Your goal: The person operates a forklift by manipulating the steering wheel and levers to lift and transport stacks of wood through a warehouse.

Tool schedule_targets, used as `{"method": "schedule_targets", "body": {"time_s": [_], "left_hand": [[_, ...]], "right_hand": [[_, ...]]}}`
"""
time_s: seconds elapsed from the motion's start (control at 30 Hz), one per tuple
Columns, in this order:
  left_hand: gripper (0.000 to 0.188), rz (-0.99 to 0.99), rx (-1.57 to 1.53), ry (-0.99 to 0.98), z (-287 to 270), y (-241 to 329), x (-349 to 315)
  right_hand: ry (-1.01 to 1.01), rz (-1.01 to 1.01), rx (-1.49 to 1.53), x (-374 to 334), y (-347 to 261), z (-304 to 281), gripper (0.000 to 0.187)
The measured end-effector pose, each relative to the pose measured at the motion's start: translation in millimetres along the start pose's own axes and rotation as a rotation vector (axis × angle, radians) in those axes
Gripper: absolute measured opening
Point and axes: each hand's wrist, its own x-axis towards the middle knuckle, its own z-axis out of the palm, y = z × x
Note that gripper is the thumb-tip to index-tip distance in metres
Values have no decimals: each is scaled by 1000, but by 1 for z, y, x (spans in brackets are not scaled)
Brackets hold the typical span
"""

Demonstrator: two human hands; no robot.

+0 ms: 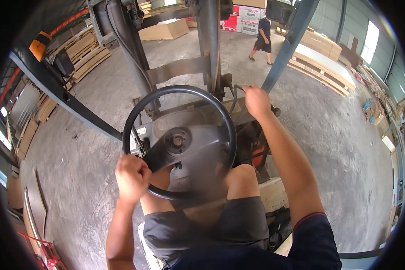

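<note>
I sit behind a black steering wheel (232,135) with a worn round hub, on what looks like a forklift. My left hand (132,177) is closed at the lower left of the rim; its fingertips are partly hidden. Ahead and to the right, my right hand (257,101) is wrapped over the top of a dark bent control lever (234,100), beside the front post. The hand covers the lever's end. Beyond the wheel rises the dark metal mast (215,49), with a crossbar between its uprights.
A person (264,38) in dark clothes walks on the concrete floor ahead, right of the mast. Stacked boards (321,60) lie at the right, more wood stacks (87,56) at the left. A blue-grey post (292,42) slants across the right front. Wrapped red-and-white packs (245,22) stand behind.
</note>
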Motion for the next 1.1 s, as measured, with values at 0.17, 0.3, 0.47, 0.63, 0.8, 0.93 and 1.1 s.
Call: {"method": "schedule_targets", "body": {"time_s": [0.17,0.3,0.47,0.63,0.8,0.93,1.1], "left_hand": [[11,-14,39,76,39,0,22],[11,-57,57,170,71,-29,70],[8,-96,160,268,107,-71,146],[6,-288,321,175,157,-117,243],[6,-294,442,129,217,-152,336],[6,-124,422,142,290,-147,397],[5,11,328,29,354,-122,436]], "right_hand": [[12,-20,65,68,4,42,23],[-26,-29,92,121,14,71,27],[19,-159,106,197,21,115,21],[28,-220,143,260,22,154,22],[36,-251,198,333,-1,207,20],[-18,-251,219,376,0,237,24],[94,-367,255,435,-2,287,20]]}}
